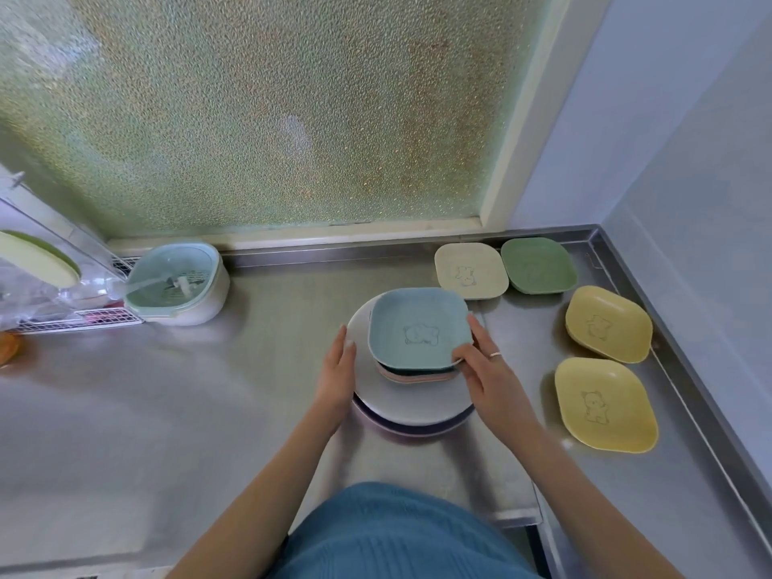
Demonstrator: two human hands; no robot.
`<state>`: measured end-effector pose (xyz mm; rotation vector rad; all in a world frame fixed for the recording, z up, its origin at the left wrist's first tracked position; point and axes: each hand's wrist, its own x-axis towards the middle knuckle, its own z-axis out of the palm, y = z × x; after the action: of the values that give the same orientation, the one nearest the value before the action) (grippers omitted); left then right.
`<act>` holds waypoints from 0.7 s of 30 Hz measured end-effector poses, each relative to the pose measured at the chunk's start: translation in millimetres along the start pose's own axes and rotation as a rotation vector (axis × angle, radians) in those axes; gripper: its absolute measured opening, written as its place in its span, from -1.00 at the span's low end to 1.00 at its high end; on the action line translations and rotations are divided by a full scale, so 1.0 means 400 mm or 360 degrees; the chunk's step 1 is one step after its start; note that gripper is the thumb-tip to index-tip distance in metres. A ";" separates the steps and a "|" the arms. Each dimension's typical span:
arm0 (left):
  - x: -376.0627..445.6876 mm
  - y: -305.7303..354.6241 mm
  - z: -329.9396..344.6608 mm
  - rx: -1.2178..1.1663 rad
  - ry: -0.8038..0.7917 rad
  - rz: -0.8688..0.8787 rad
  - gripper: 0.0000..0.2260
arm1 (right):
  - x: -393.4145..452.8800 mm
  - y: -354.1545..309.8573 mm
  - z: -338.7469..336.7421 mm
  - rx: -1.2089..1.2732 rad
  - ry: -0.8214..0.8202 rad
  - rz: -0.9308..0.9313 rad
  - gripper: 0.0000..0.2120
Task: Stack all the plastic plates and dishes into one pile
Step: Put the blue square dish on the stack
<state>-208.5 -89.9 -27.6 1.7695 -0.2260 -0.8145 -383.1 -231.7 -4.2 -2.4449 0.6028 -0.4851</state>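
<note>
A pile stands mid-counter: round plates [401,411] at the bottom, several small square dishes on them, a light blue dish [417,328] with a bear outline on top. My right hand [484,369] grips the blue dish's near right corner, thumb on its rim. Fingers together, my left hand [336,369] lies flat against the left rim of the round plates. To the right lie a cream dish [470,271], a green dish [539,265] and two yellow dishes [608,323] [605,405], all apart from the pile.
The steel counter [209,390] has a raised rim along the back and right. A white and mint lidded container [179,284] stands at the back left beside a wire rack [79,317]. A frosted window is behind.
</note>
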 end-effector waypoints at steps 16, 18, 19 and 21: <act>-0.004 0.044 0.034 0.0392 -0.0086 0.0345 -0.59 | 0.054 -0.033 -0.005 0.0923 0.0012 0.0877 -0.48; 0.002 0.028 0.032 0.0485 -0.0097 0.0376 -0.57 | 0.054 -0.033 0.004 0.0739 0.0030 0.0856 -0.51; 0.004 0.023 0.033 0.0524 -0.0101 0.0393 -0.57 | 0.052 -0.030 0.010 0.0629 0.0024 0.0850 -0.52; 0.003 0.019 0.038 0.0546 -0.0106 0.0397 -0.57 | 0.047 -0.024 0.023 0.0445 0.0011 0.0829 -0.53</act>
<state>-215.3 -104.8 -23.5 1.9826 -0.6491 -0.6825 -360.2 -230.4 -1.8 -1.9254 1.0567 -0.3335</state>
